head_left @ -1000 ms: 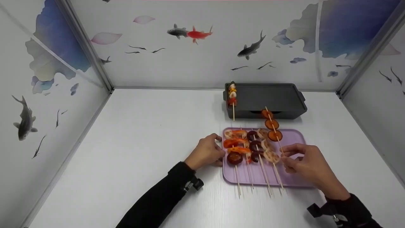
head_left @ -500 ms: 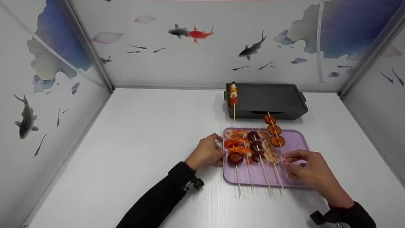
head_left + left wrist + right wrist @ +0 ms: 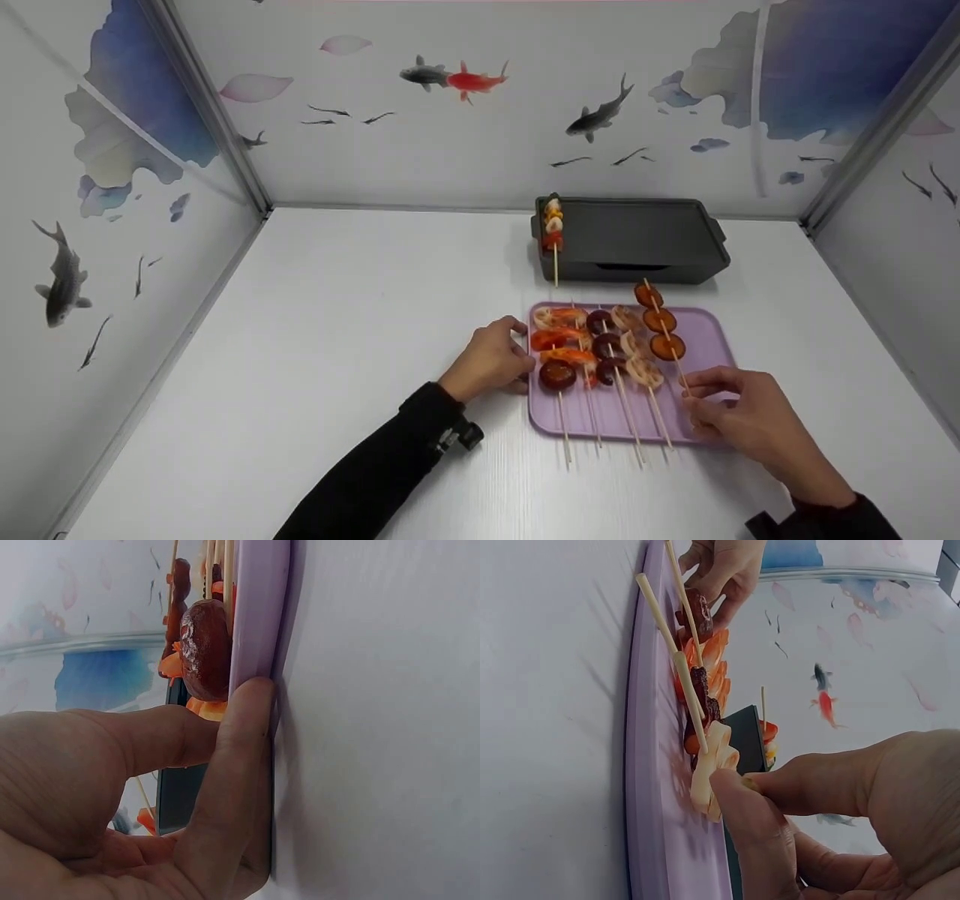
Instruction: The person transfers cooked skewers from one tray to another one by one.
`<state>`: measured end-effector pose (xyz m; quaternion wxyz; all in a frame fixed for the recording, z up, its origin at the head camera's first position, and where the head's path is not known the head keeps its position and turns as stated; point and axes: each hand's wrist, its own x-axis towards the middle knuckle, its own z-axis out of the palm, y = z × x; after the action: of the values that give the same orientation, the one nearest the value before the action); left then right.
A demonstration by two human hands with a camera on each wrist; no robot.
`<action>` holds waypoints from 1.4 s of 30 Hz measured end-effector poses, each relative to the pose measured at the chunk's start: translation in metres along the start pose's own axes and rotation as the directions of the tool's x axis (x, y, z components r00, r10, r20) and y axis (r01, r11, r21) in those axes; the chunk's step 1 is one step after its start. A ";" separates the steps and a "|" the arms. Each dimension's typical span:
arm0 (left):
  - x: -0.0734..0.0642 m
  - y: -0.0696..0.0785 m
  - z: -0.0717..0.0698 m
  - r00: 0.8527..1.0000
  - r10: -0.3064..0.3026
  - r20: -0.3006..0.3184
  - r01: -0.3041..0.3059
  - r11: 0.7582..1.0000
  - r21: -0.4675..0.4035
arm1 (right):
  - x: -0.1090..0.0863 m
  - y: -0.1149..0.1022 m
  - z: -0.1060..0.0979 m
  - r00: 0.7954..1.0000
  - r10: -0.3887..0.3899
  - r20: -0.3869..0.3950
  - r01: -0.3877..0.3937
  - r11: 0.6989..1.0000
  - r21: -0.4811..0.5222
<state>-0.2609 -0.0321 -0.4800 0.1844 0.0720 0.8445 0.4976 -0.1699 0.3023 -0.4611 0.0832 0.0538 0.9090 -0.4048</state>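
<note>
In the head view my right hand [image 3: 739, 416] pinches the stick of a skewer of round brown slices [image 3: 660, 321] between thumb and fingers, over the right part of a lilac tray [image 3: 706, 337]. The slices point away toward the back; the right wrist view hides most of this skewer behind the fingers. My left hand [image 3: 487, 361] holds the tray's left rim, its fingertips right at the edge in the left wrist view. On the tray lie skewers of lotus root slices [image 3: 643, 371], dark red pieces [image 3: 607, 346] and orange shrimp [image 3: 559, 337], plus a glossy brown round piece [image 3: 206, 651].
Behind the tray stands a black grill [image 3: 637, 232] with side handles. A mixed skewer [image 3: 553, 223] lies along its left side, stick jutting over the front. Several sticks stick out past the tray's front edge. Printed panels wall in the white table [image 3: 337, 315].
My right hand has moved toward the front and slightly right, drawing the skewer of round slices back from the grill's front to over the tray. My left hand stays at the tray's rim.
</note>
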 end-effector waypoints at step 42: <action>0.001 -0.001 0.000 1.000 0.004 0.001 -0.004 1.000 0.017 | 0.000 0.015 -0.003 0.989 0.122 0.084 -0.122 0.992 -0.008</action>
<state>-0.2614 -0.0322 -0.4808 0.1831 0.0757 0.8485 0.4907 -0.1673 0.3151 -0.4699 0.1463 0.0923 0.9002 -0.3998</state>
